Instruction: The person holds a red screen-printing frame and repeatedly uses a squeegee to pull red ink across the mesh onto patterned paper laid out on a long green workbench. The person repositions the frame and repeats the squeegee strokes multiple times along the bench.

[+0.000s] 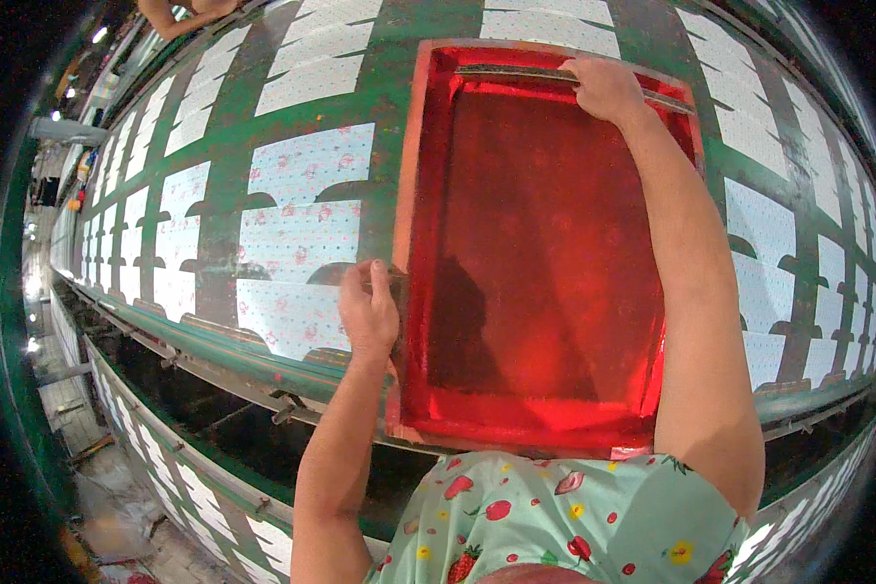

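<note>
A large screen-printing frame (414,195) with red ink along its inner walls lies in front of me on the green table. Across its far end rests a long squeegee (516,71). My right hand (605,90) is closed over the squeegee's top edge, its arm stretched over the frame's right side. My left hand (370,311) is beside the frame's left rail, thumb raised and apart from its bent fingers, with nothing visible in it. Whether it touches the rail is hard to tell. Left of it lie light-blue printed sheets (297,229) with pink flowers and small dots.
Rows of pale cut pieces (311,58) cover the long green table (389,127). A metal rail (234,365) follows its near edge, with a dark gap beyond. Another person's arm (180,19) shows at the far left. A second table with white pieces (180,477) runs behind me.
</note>
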Demonstrator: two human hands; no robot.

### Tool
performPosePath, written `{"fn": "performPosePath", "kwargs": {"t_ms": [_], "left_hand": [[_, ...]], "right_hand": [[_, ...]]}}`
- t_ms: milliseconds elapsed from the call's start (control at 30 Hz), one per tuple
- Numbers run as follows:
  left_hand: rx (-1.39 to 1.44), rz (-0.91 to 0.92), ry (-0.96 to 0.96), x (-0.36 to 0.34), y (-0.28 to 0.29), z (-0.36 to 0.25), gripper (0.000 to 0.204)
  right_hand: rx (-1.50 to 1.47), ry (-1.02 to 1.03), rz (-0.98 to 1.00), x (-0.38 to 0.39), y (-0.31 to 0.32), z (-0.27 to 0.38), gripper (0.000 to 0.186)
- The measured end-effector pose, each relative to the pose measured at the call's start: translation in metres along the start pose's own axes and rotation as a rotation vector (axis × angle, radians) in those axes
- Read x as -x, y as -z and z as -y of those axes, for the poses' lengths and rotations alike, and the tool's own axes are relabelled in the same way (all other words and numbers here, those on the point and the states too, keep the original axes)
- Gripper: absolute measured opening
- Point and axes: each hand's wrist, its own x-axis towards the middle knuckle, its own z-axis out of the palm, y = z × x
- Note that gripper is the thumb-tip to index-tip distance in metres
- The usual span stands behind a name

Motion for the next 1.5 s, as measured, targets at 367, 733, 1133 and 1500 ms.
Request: {"fn": "performPosePath", "kwargs": {"t_ms": [367, 733, 1133, 1500], "left_hand": [[-0.021, 0.067, -0.006, -0.003, 0.005, -0.012, 0.046], [0.204, 0.11, -0.082, -0.007, 0.003, 0.006, 0.047], [0.123, 0.106, -0.083, -0.012, -0.003, 0.015, 0.051], [-0.012, 0.055, -0.101, -0.024, -0.012, 0.029, 0.052]], "right_hand": [[0.048, 0.001, 0.273, 0.05, 0.031, 0.045, 0.034], [0.008, -0.049, 0.381, 0.246, 0.066, 0.185, 0.029], [-0.076, -0.138, 0.272, 0.429, 0.08, 0.322, 0.024], [-0.227, 0.06, 0.071, 0.492, 0.077, 0.325, 0.065]]}}
